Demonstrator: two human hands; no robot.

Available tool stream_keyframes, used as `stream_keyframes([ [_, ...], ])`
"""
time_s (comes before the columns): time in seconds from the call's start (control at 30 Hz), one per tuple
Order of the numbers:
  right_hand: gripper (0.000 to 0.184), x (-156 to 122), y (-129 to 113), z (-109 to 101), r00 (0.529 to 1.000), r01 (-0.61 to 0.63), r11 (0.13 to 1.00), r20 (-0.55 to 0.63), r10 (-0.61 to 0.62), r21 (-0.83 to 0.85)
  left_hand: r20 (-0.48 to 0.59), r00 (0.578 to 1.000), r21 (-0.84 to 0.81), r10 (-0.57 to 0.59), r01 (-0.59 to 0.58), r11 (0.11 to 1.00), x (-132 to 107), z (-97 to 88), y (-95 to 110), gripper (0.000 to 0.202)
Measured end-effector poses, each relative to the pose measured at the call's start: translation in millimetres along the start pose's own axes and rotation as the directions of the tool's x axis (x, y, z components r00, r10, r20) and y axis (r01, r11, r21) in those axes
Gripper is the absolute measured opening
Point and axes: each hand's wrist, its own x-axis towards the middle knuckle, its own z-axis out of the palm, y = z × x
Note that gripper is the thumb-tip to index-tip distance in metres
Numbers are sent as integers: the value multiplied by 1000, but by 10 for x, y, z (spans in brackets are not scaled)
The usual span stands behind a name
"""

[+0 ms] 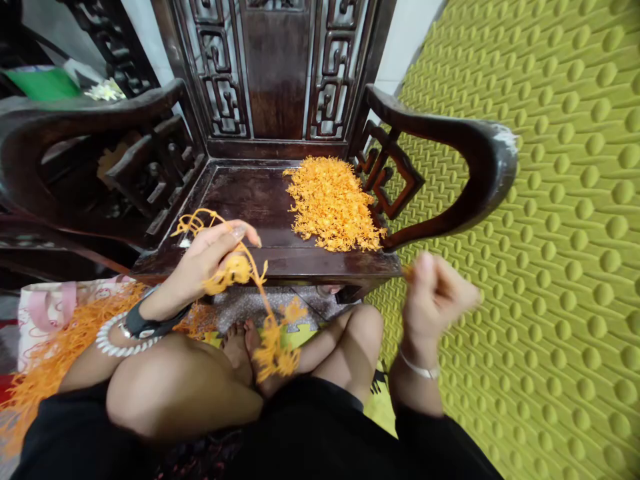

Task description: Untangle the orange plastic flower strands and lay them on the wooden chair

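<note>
My left hand (pixel 213 257) is closed around an orange plastic strand (pixel 261 288) that looks like a moulded sprue. Frilly orange flower-like pieces (pixel 277 350) hang from its lower end, above my crossed legs, and thin looped stems stick out past my wrist over the seat. Off to the right, my right hand (pixel 435 293) is pinched shut, slightly smeared by motion. A small orange bit (pixel 409 272) shows at its fingertips, too blurred to make out its shape. On the chair seat between the hands lies a pile of small loose orange pieces (pixel 333 207).
The dark carved wooden chair (pixel 260 200) faces me, its curved armrests at both sides. A heap of orange strands (pixel 75 333) lies at my left beside a pink-handled bag (pixel 47 310). A yellow-green bumpy surface (pixel 550 233) fills the right side.
</note>
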Motion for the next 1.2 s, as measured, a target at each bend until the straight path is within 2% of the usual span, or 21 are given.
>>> stream_keyframes([
  [0.07,37,183,149,441,995,58,995,91,-51,-82,-4,996,-1,86,-86,996,19,91,56,25],
  [0.17,20,571,493,977,972,94,935,234,-12,-343,3,987,25,160,-160,987,66,178,77,26],
  [0.23,20,785,703,1167,949,116,882,312,37,-456,12,987,43,160,-161,986,92,182,64,26],
  [0.3,28,874,808,1227,928,118,872,365,73,-475,5,987,38,163,-163,986,108,158,41,27],
  [0.4,40,714,673,1146,962,109,953,270,-30,-281,-10,987,26,163,-162,986,123,116,2,28],
  [0.47,37,446,419,1043,979,95,995,183,-93,-3,-11,984,22,180,-180,983,132,105,-16,27],
  [0.5,35,285,274,992,974,48,986,210,-81,158,-10,979,27,204,-204,979,135,108,-21,27],
  [0.53,36,119,134,946,944,-68,948,327,-39,309,-8,971,41,239,-239,970,138,116,-24,27],
  [0.6,51,-197,-94,881,763,-417,767,647,4,488,0,946,88,325,-323,942,139,145,-24,26],
  [0.67,63,-445,-228,850,582,-679,562,813,20,472,10,920,146,393,-390,909,131,184,-26,26],
  [0.7,65,-535,-267,847,529,-751,486,848,35,448,16,910,176,414,-410,895,126,202,-30,25],
  [0.77,62,-651,-320,860,477,-816,403,877,65,414,32,902,231,431,-426,875,115,229,-44,26],
  [0.83,53,-700,-367,890,471,-829,388,877,95,403,65,903,290,424,-424,858,106,236,-61,26],
  [0.87,50,-708,-387,905,496,-818,402,859,126,413,79,904,324,420,-422,847,101,231,-66,27],
  [0.9,47,-708,-402,917,544,-791,431,821,170,435,89,904,363,419,-421,831,96,222,-68,27],
  [0.97,50,-690,-399,908,689,-692,526,669,278,494,112,898,471,426,-426,773,83,195,-60,28],
  [1.03,54,-656,-345,840,840,-535,678,403,363,505,246,882,600,401,-464,652,65,172,-43,27],
  [1.1,55,-617,-260,723,936,-334,860,32,350,385,484,830,672,277,-555,490,40,167,-29,25],
  [1.13,55,-598,-219,659,945,-233,931,-160,285,282,586,786,669,198,-607,429,24,171,-24,25],
  [1.17,56,-581,-187,598,923,-142,974,-331,196,179,663,737,645,130,-650,402,5,178,-22,26],
  [1.2,56,-567,-167,543,877,-67,992,-469,107,103,716,694,609,76,-674,419,-16,186,-20,27],
])
